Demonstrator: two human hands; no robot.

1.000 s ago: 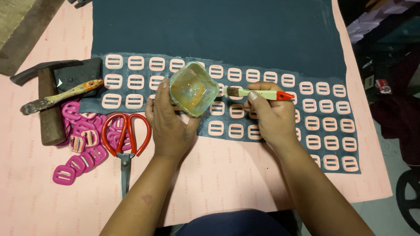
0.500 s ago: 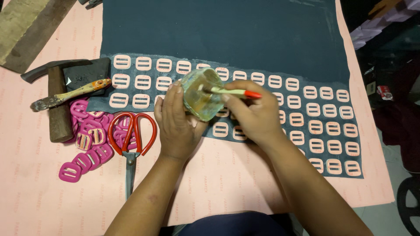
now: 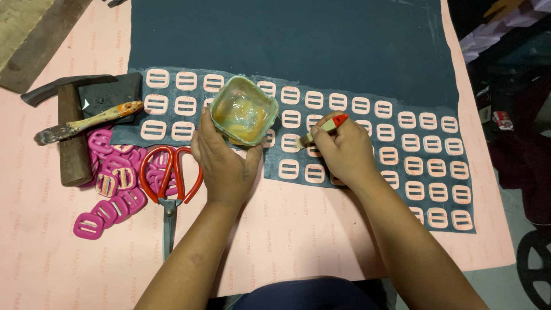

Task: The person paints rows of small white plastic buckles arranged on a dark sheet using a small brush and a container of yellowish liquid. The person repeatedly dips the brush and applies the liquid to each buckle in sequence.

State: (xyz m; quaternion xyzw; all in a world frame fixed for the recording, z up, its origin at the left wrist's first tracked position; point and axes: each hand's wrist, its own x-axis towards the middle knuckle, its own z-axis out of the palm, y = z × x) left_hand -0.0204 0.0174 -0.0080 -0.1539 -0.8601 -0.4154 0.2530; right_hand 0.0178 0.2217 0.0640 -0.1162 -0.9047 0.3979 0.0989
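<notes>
The left hand (image 3: 225, 163) is cupping one translucent square glue tub (image 3: 243, 109), fingers wrapped around it; the right hand (image 3: 343, 150) is pinching one red-tipped brush (image 3: 325, 128). Two hammers (image 3: 69, 132) and one pair of red-handled scissors (image 3: 170, 178) are lying nearby.

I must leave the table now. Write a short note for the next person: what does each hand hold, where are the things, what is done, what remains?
Left hand: holds the small glue cup, tilted, above the dark sheet.
Right hand: grips the small brush, bristles down on the sheet beside the cup.
Done: rows of pale buckle pieces lie stuck on the sheet's lower part.
Left: the sheet's upper part is bare; pink buckles sit piled at left.
Nearby: red scissors, hammer, a second brush.
</notes>
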